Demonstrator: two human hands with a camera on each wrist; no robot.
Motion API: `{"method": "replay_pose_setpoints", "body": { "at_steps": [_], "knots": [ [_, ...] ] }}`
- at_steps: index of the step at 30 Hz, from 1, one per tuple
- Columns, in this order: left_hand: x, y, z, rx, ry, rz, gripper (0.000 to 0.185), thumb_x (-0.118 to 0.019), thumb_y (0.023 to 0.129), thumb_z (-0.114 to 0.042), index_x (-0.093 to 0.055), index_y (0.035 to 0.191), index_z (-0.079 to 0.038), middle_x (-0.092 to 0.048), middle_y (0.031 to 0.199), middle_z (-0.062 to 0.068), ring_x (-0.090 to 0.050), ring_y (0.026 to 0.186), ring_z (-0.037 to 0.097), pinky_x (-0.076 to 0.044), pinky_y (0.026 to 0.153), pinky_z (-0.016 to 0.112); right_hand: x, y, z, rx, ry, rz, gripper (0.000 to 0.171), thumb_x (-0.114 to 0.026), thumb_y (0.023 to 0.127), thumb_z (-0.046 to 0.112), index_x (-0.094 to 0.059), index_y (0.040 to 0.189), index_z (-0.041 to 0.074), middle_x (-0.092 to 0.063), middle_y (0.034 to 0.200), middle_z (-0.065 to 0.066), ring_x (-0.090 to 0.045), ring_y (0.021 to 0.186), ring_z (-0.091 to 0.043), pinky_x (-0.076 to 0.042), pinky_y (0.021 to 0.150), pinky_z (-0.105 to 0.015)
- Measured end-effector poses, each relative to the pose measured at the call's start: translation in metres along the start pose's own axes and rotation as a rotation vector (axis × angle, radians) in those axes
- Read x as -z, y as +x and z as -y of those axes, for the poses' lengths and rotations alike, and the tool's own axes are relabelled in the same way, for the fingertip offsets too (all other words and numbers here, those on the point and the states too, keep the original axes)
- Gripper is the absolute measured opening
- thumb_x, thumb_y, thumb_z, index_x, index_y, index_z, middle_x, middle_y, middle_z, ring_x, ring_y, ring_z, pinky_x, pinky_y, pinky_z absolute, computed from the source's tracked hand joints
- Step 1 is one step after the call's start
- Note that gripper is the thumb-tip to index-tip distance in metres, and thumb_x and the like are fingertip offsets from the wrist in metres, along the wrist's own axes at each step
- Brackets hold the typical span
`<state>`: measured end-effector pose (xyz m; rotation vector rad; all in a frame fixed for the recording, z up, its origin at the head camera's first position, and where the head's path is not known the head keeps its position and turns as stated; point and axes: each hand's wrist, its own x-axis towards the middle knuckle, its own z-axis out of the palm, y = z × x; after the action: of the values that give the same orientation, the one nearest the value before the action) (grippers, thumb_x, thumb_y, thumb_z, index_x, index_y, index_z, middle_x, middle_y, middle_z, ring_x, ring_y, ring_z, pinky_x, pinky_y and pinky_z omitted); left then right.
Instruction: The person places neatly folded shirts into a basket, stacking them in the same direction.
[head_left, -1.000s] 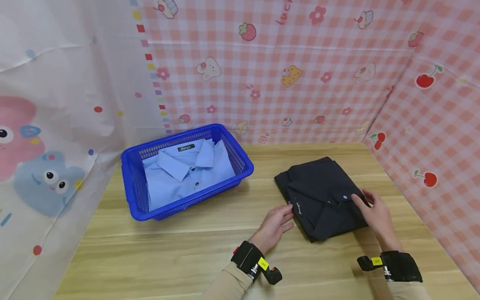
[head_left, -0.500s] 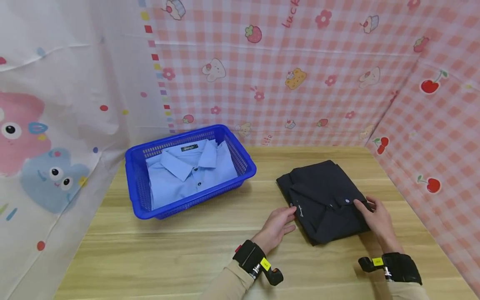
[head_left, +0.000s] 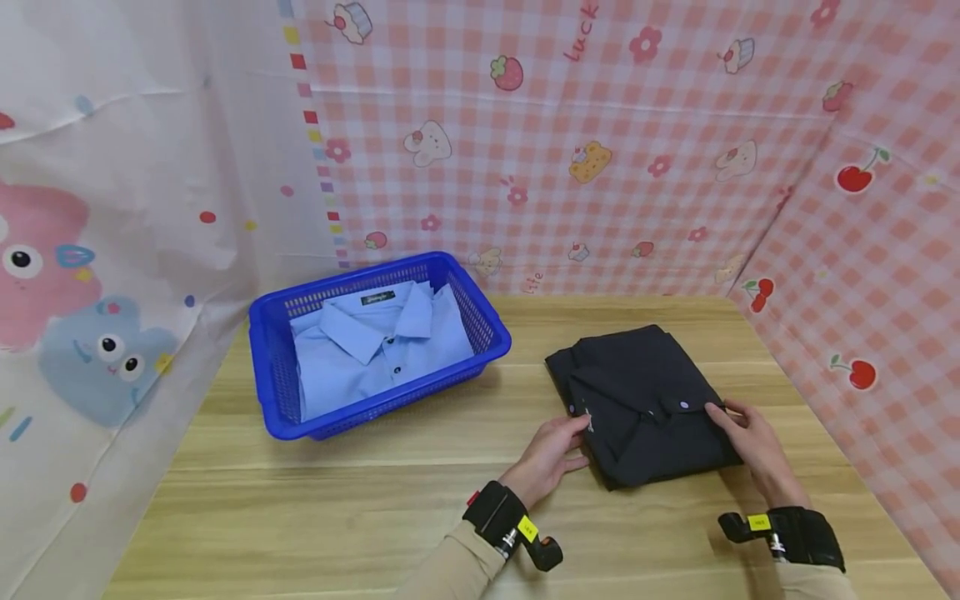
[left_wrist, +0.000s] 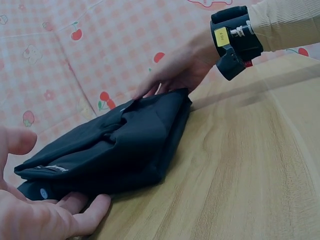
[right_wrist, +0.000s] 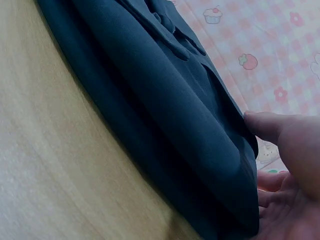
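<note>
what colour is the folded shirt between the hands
The folded shirt is black, clearest in the head view.

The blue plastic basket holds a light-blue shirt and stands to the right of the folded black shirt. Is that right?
Not quite: the blue plastic basket stands to the left of the folded black shirt, as the head view shows. It does hold a light-blue shirt.

Wood-grain table (head_left: 360, 517), 1 blue basket (head_left: 408, 387) at left, 1 folded black shirt (head_left: 645, 400) at right
</note>
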<state>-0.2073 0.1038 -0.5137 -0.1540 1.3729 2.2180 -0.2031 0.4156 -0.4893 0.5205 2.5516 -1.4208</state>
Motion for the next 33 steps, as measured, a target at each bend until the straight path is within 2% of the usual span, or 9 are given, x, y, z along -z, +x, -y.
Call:
{"method": "replay_pose_setpoints", "body": {
  "at_steps": [6, 16, 24, 27, 33],
  "knots": [
    [0.001, 0.0, 0.001, -0.005, 0.002, 0.004, 0.047, -0.059, 0.103, -0.022, -0.052, 0.138, 0.009, -0.064, 0.134, 0.02, -0.059, 0.127, 0.033, -0.043, 0.111, 0.062, 0.0, -0.003, 0.001, -0.03, -0.018, 0.048, 0.103, -0.046, 0.103, 0.063, -0.004, 0.16, -0.011, -0.009, 0.164, -0.039, -0.015, 0.151, -0.053, -0.019, 0.122, -0.065],
    [0.003, 0.002, -0.001, 0.03, -0.02, -0.014, 0.05, -0.06, 0.103, -0.022, -0.05, 0.14, 0.01, -0.061, 0.136, 0.022, -0.056, 0.132, 0.037, -0.042, 0.112, 0.061, -0.003, -0.001, -0.004, -0.009, -0.013, 0.037, 0.096, -0.046, 0.104, 0.061, -0.014, 0.158, -0.011, -0.019, 0.161, -0.039, -0.025, 0.147, -0.05, -0.023, 0.121, -0.063],
    [0.007, 0.003, 0.0, 0.036, -0.038, 0.009, 0.045, -0.057, 0.104, -0.024, -0.055, 0.136, 0.007, -0.065, 0.128, 0.02, -0.062, 0.12, 0.032, -0.046, 0.109, 0.059, -0.005, -0.005, -0.005, -0.021, -0.011, 0.055, 0.098, -0.047, 0.102, 0.065, -0.016, 0.158, -0.009, -0.02, 0.16, -0.037, -0.028, 0.143, -0.048, -0.025, 0.118, -0.062],
    [0.008, 0.005, 0.001, 0.045, -0.048, 0.009, 0.046, -0.056, 0.104, -0.025, -0.055, 0.137, 0.007, -0.065, 0.13, 0.019, -0.063, 0.119, 0.031, -0.046, 0.109, 0.057, -0.008, -0.007, -0.004, -0.011, -0.026, 0.074, 0.094, -0.047, 0.102, 0.065, -0.02, 0.157, -0.007, -0.028, 0.154, -0.035, -0.035, 0.134, -0.044, -0.032, 0.111, -0.058],
    [0.009, 0.006, 0.002, 0.034, -0.078, 0.032, 0.05, -0.054, 0.105, -0.025, -0.05, 0.143, 0.008, -0.059, 0.141, 0.022, -0.058, 0.127, 0.034, -0.043, 0.112, 0.059, -0.016, -0.011, -0.002, 0.019, -0.053, 0.082, 0.085, -0.049, 0.103, 0.061, -0.029, 0.153, -0.004, -0.049, 0.131, -0.022, -0.052, 0.108, -0.025, -0.042, 0.091, -0.035]
  ]
}}
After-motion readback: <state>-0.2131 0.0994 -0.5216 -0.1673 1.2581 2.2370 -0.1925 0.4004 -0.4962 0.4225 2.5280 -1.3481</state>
